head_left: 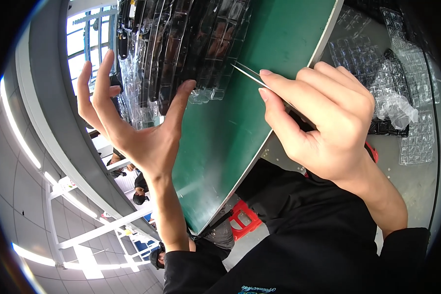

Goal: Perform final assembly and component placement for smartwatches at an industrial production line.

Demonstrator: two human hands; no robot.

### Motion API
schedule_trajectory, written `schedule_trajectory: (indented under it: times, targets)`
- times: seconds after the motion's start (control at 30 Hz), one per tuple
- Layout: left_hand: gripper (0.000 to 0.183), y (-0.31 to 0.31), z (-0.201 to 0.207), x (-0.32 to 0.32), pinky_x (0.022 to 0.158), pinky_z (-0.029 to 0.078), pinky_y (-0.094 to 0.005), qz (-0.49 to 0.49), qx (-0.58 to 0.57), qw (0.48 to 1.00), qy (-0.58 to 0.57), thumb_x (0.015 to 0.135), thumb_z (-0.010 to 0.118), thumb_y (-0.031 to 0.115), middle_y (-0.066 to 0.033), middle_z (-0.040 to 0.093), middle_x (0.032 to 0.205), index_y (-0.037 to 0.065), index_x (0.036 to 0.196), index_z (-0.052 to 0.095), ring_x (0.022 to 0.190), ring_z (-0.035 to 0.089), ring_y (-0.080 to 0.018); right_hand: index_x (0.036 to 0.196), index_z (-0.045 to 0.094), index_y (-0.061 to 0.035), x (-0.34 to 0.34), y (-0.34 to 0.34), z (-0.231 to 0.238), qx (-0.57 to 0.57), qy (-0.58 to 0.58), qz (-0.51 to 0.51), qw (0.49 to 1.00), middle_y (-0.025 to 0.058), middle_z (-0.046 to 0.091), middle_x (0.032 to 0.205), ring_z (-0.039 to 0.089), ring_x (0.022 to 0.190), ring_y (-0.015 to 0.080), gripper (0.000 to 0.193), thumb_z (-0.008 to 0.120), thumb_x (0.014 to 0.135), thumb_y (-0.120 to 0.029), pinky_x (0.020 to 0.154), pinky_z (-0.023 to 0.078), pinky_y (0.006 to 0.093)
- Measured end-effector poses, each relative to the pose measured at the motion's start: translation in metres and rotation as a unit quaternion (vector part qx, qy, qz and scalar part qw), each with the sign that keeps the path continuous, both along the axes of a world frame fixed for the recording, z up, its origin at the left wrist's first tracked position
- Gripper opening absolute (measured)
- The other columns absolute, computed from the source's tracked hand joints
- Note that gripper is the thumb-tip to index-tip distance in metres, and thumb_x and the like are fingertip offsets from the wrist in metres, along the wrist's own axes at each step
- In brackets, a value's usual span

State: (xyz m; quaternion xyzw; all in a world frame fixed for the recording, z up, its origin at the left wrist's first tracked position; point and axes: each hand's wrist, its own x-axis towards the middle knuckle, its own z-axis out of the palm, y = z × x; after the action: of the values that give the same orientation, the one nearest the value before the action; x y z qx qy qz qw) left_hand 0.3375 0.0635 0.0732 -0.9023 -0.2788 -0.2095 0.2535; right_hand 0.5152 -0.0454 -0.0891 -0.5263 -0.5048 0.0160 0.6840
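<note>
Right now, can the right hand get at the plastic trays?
Likely yes: the right hand holds tweezers whose tips appear near the plastic trays, nothing visible between, though depth is hard to judge.

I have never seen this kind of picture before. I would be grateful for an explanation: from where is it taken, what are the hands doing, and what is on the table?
There is no machine here, only a person's bare hands. One wide camera worn on the head looks down, so straight edges bend near the rim and the forearms rise from below. The right hand holds thin metal tweezers between thumb and forefinger, with the tips slightly apart. The left hand is open and holds nothing; its thumb is close to the clear plastic trays on the green table, but whether it touches them is unclear. More trays lie on the floor at the right.
</note>
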Motion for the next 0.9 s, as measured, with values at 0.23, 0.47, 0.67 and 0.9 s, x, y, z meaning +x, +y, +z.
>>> schedule_trajectory:
  times: [0.23,0.47,0.67,0.9]
  targets:
    - [0.095,-0.004,0.006,0.003,0.106,0.053,-0.0409,0.014,-0.015,1.0,-0.014,0.067,0.108,0.028,-0.0096,0.051,0.16,0.018,0.152,0.066,0.12,0.055,-0.0212,0.101,0.086,-0.0029,-0.01,0.012,0.012,0.056,-0.029,-0.053,0.997,0.0003,0.06,0.069,0.049,0.056,0.0183,0.031,0.09,0.07,-0.002,0.054,0.034,0.0338]
    - [0.096,-0.004,0.013,0.002,0.102,0.053,-0.0398,0.022,-0.011,1.0,0.003,0.066,0.107,0.027,-0.0099,0.05,0.162,0.015,0.152,0.066,0.118,0.056,-0.0204,0.099,0.085,-0.0046,-0.011,0.032,0.018,0.074,-0.05,-0.07,0.994,-0.001,0.061,0.072,0.051,0.06,0.0188,0.032,0.093,0.068,-0.007,0.055,0.034,0.0344]
    - [0.097,-0.003,0.009,-0.002,0.104,0.048,-0.0396,-0.022,-0.051,0.998,-0.006,0.064,0.108,0.031,-0.0097,0.052,0.163,0.014,0.151,0.067,0.117,0.057,-0.018,0.098,0.085,-0.0027,-0.008,0.029,0.021,0.078,-0.03,-0.042,0.996,0.0,0.058,0.068,0.049,0.056,0.0185,0.03,0.09,0.069,-0.001,0.054,0.032,0.0348]
    - [0.098,-0.002,0.021,-0.007,0.107,0.044,-0.0537,0.008,-0.011,1.0,-0.02,0.062,0.109,0.035,-0.0086,0.054,0.163,0.016,0.149,0.069,0.121,0.058,-0.0206,0.1,0.085,-0.0005,-0.01,0.032,0.022,0.113,0.002,-0.029,0.993,0.0007,0.056,0.066,0.047,0.052,0.0176,0.029,0.088,0.071,0.004,0.051,0.029,0.0339]
